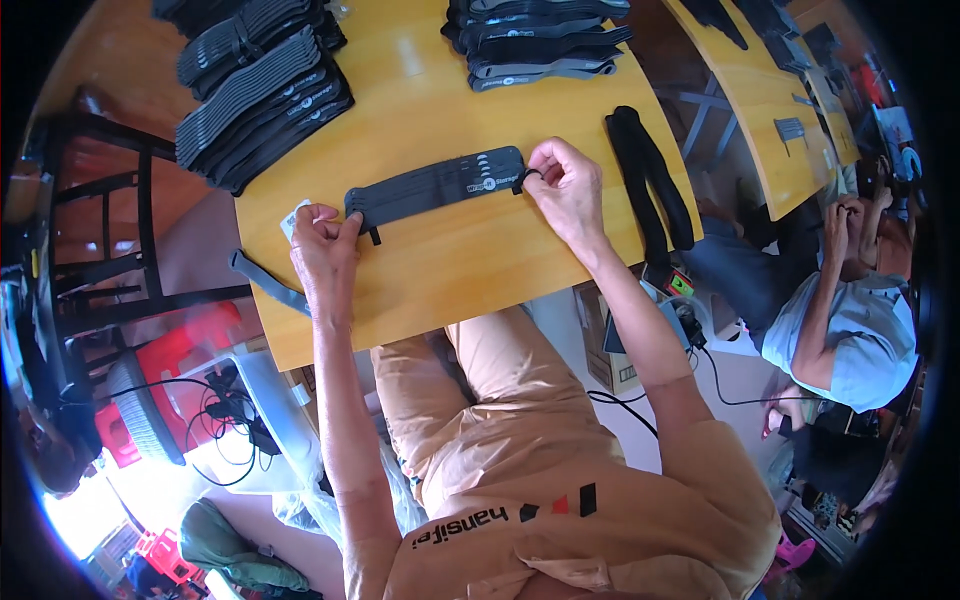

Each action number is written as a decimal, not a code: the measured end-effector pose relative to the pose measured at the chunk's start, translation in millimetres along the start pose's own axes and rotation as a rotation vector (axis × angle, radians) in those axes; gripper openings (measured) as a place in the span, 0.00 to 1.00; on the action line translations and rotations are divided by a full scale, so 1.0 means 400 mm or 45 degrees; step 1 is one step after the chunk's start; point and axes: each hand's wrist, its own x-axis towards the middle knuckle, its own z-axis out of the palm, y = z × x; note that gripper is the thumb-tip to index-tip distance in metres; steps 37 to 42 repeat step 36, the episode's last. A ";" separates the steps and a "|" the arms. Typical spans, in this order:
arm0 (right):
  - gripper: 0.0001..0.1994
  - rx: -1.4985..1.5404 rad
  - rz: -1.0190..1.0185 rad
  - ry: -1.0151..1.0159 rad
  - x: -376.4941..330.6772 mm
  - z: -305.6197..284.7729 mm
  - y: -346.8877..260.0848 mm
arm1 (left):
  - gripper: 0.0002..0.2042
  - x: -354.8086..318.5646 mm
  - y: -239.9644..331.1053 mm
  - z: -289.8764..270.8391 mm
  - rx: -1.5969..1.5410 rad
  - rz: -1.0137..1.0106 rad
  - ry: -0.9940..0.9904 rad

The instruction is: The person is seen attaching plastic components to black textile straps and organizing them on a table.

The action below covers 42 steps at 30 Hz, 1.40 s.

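A dark grey flat strap (430,190), or a thin stack of such straps, stretches between my hands low over the yellow table (440,265). White print and small light marks show near its right end. My left hand (325,245) pinches the left end between thumb and fingers. At the other end, my right hand (568,190) is closed on the corner, where a small black loop shows at the fingertips. Short black tabs stick out below the strap's lower edge. Beside my left fingers is a small white label (295,218), partly hidden.
Piles of similar straps lie at the far left (265,110) and far middle (540,45). A long black padded tube (650,180), folded double, lies at the right edge. One grey strap (268,282) hangs over the left edge. Another person (845,320) sits at right.
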 end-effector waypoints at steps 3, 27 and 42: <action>0.06 0.635 0.379 0.003 0.003 -0.028 0.009 | 0.10 -0.026 0.031 -0.025 -0.122 -0.028 -0.063; 0.32 -0.978 -0.504 -0.478 -0.077 -0.013 -0.032 | 0.35 -0.058 0.001 0.062 1.017 0.718 -0.197; 0.29 -0.369 -0.102 -0.331 -0.062 -0.062 0.012 | 0.38 -0.094 -0.037 -0.091 0.188 0.569 0.046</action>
